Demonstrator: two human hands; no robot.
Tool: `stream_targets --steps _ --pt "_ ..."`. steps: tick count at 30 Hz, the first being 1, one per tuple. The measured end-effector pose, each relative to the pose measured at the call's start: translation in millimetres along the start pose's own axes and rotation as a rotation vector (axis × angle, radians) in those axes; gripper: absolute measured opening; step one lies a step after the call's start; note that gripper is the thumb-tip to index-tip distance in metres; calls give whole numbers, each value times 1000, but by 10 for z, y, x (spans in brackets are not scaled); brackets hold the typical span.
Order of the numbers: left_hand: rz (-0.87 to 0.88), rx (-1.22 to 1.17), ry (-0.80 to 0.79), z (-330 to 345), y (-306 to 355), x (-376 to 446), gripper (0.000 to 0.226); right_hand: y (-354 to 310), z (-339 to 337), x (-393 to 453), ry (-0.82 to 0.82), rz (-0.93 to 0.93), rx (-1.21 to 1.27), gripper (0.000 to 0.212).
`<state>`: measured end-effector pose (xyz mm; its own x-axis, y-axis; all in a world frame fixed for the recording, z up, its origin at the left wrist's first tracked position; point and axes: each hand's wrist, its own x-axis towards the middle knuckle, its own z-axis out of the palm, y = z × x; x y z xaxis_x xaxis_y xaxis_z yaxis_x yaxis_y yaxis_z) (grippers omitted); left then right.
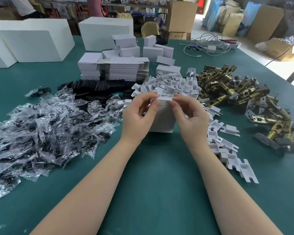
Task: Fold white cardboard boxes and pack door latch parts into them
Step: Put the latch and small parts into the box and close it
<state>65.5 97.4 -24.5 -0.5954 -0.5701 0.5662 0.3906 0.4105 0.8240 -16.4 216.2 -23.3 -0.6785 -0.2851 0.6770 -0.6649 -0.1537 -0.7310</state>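
A small white cardboard box (163, 119) stands upright on the green table (159, 175) in the middle. A white cardboard insert (165, 97) with holes lies across its open top. My left hand (139, 114) pinches the insert's left end, thumb and fingers curled round it. The insert's right end is pinched by my right hand (190, 116). Brass door latch parts (236, 92) are heaped to the right. Behind the box is a pile of white inserts (170, 83).
Clear bags of black screws (46, 126) cover the left side. Black round pads (93, 87) and a stack of flat white boxes (124, 68) lie behind, with folded boxes (153, 50) further back. More inserts (227, 150) trail along the right. Cables (207, 44) lie far right.
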Motion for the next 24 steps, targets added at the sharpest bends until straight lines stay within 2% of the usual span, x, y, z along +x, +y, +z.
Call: stream_targets --steps 14,17,20,24 --pt "264 223 -23 -65 -121 40 13 54 -112 63 -106 88 95 23" --pt "312 279 0 -75 -129 35 16 79 -123 71 -118 48 66 22" --pt "382 342 -37 -109 -136 37 8 108 -149 85 -145 -21 -19 21" --pt "338 371 -52 -105 -138 9 8 145 -169 83 -159 -142 -183 10"
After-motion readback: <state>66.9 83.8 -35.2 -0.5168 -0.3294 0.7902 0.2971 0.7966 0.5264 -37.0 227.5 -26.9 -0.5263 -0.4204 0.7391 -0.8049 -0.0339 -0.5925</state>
